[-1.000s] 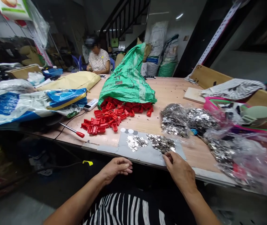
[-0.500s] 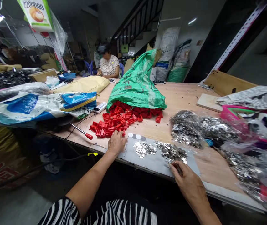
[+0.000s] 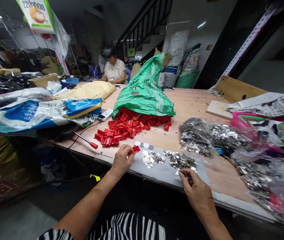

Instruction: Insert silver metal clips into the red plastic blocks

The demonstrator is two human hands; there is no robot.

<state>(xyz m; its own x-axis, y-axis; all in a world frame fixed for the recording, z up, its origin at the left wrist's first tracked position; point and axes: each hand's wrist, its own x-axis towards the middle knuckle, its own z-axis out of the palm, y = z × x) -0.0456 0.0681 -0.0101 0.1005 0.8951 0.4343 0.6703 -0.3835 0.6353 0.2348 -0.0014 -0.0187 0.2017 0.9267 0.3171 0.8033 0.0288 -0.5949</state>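
Clamping red clip (image 3: 135, 149) in left hand (image 3: 122, 162) above gray board (image 3: 166, 175), pinching something too small to tell in right hand (image 3: 198, 196) by silver discs (image 3: 151, 158) — most clips left in heap (image 3: 123, 131) at green sack (image 3: 142, 90).

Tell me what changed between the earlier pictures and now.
The left hand reached forward from the edge of the grey board to the pile of red plastic pieces, took one red piece, and came back over the board. The right hand stayed by the silver pieces, now pinching a small item. The green sack stayed as it was.
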